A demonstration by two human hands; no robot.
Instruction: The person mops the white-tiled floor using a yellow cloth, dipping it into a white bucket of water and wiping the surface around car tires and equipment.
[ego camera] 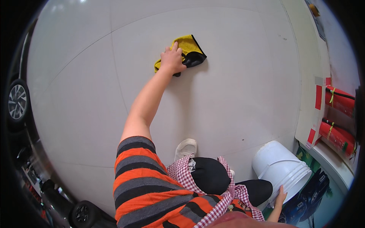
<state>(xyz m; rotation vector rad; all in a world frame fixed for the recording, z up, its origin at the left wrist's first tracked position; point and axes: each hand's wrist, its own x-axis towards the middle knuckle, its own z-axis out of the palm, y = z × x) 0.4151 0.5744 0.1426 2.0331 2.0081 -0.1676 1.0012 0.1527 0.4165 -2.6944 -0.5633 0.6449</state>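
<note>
My left hand (172,59) rests on a yellow and black cloth (186,45), its fingers bent over the bunched part, against the pale tiled floor (228,85). The cloth's black-edged corner spreads to the right of the hand. At lower right, my right hand (281,196) is at the rim side of a white plastic bucket (273,162), with its fingers against it. A whitish, crumpled thing shows beside that hand; its kind is unclear. The inside of the bucket is mostly hidden.
Two red fire extinguishers (338,135) lie along the right side by a pale ledge (310,71). A car wheel (17,101) shows at far left, and another dark wheel (82,213) at lower left. My pale shoe (186,148) and bent knees are near the bucket.
</note>
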